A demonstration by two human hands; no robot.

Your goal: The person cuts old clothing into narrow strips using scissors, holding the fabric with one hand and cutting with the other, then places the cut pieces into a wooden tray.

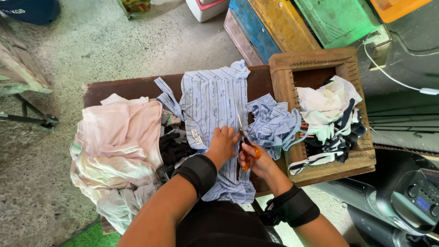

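Note:
A light blue striped shirt [212,98] lies spread across a dark wooden bench [114,87]. My left hand [222,142] presses flat on the shirt near its middle. My right hand [256,160] grips orange-handled scissors [243,137], whose blades point up into the shirt's fabric just right of my left hand. A crumpled cut piece of the same blue cloth [272,123] sits to the right of the blades. Both wrists wear black bands.
A heap of pink and white garments [119,142] lies on the bench's left end, with dark cloth [173,148] beside it. At the right stands a wooden crate [283,87] holding white and navy scraps [331,114]. Painted planks lean behind; a scooter dashboard [418,196] is at lower right.

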